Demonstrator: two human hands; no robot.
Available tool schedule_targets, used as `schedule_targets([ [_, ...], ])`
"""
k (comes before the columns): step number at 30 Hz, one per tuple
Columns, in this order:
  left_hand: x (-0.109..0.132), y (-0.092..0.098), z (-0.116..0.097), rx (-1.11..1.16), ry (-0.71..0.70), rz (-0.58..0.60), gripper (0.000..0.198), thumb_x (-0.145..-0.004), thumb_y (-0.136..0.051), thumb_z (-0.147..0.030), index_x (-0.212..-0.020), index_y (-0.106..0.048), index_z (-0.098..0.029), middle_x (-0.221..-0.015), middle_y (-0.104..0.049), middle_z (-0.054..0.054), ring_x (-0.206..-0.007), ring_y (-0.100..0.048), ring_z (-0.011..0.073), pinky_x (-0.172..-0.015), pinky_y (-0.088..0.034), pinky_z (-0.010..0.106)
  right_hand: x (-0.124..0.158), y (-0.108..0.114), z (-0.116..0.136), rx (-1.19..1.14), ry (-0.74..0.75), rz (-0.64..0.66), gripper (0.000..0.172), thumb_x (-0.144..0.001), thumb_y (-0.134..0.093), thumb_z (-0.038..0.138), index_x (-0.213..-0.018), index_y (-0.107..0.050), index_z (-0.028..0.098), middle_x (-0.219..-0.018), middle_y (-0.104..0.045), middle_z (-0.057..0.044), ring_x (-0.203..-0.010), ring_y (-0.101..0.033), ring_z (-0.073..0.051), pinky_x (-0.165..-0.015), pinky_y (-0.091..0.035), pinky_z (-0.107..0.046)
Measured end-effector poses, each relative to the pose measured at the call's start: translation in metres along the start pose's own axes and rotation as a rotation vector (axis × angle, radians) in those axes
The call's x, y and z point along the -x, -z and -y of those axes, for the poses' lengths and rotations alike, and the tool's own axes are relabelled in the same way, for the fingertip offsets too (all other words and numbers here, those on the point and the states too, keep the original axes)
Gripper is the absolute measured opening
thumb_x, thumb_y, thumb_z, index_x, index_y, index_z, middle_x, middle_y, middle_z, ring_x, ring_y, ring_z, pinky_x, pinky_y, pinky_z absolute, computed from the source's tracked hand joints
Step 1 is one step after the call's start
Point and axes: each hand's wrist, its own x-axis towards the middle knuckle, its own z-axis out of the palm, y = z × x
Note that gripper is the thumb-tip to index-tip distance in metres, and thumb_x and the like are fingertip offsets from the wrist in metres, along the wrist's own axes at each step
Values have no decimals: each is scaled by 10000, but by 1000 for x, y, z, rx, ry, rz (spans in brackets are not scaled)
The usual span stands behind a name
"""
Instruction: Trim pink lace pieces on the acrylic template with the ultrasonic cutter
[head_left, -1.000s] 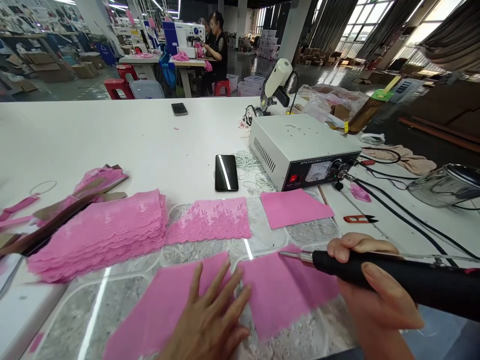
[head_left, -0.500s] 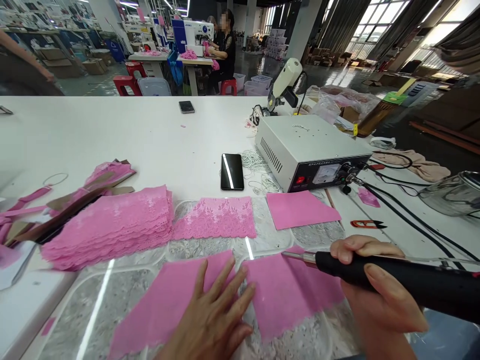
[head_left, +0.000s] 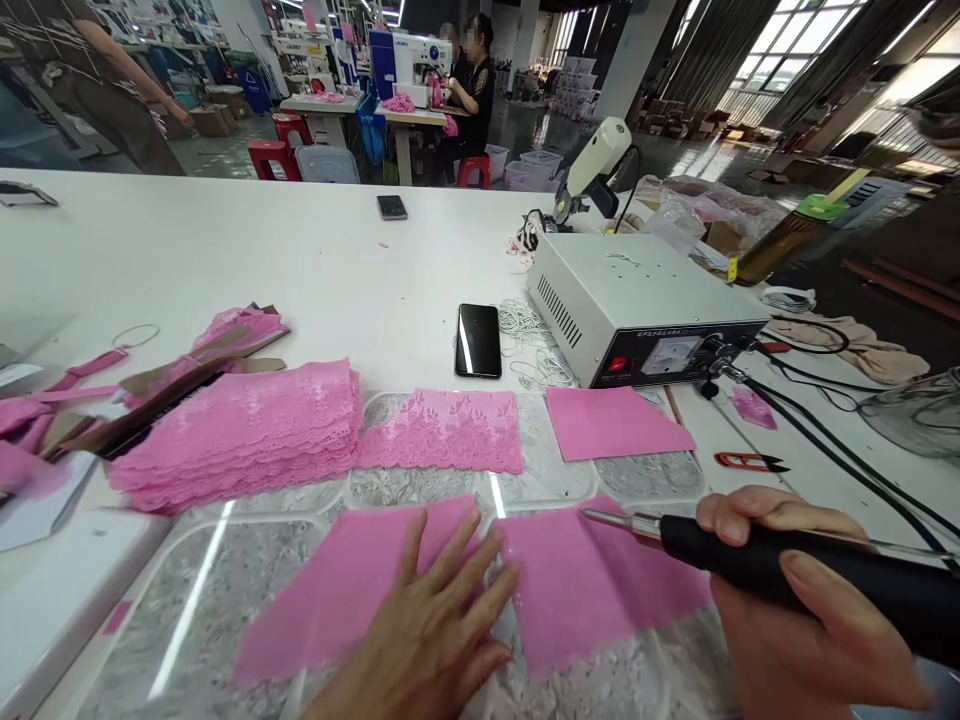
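My left hand [head_left: 435,620] lies flat with spread fingers on a pink fabric piece [head_left: 337,580], its fingertips close to the edge of a second pink piece [head_left: 577,590]. In my right hand [head_left: 810,590] is a black-handled ultrasonic welding pen [head_left: 750,548], its metal tip over the top of that second piece; whether it touches cannot be made out. Behind them lie a pink lace panel [head_left: 457,430] and another plain pink piece [head_left: 611,422]. A thick stack of pink lace panels [head_left: 255,430] sits at the left.
A grey control box [head_left: 637,290] with black cables [head_left: 847,455] stands at the right. Orange thread snips [head_left: 750,461] rest near it. A phone [head_left: 478,342] lies at mid table, a smaller dark device [head_left: 391,207] farther back. Two people sit at a sewing machine beyond; another stands far left.
The whole view has shifted, so table items appear slightly farther right. Both hands keep nearly the same pose over the pink pieces. More of the person at far left shows.
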Motion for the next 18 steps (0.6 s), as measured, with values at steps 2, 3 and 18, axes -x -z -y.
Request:
schedule_targets([
  [2, 0, -1, 0, 2, 0, 0, 492, -953, -539, -504, -1381, -513, -261, -1452, -513, 20, -1459, -260, 275, -1193, 75, 575, 2, -1, -2, -6, -12, 10, 123, -618, -590, 216, -720, -656, 198, -748, -609, -9, -548, -487, -133, -540, -446, -335],
  [3, 0, -1, 0, 2, 0, 3, 499, -948, -546, -505, -1382, -511, -261, -1453, -512, 20, -1460, -258, 278, -1192, 77, 579, 3, -1, -2, -10, -13, 19, 118, -623, -598, 220, -724, -656, 197, -750, -607, -9, -552, -488, -134, -538, -448, -334],
  [18, 1, 0, -1, 22, 16, -4, 463, -964, -512, -514, -1354, -540, -266, -1435, -532, 8, -1464, -250, 255, -1198, 89, 561, 23, -21, -9, -68, -60, 148, 119, -719, -618, 245, -818, -660, 195, -761, -574, -23, -593, -514, -140, -599, -484, -359],
])
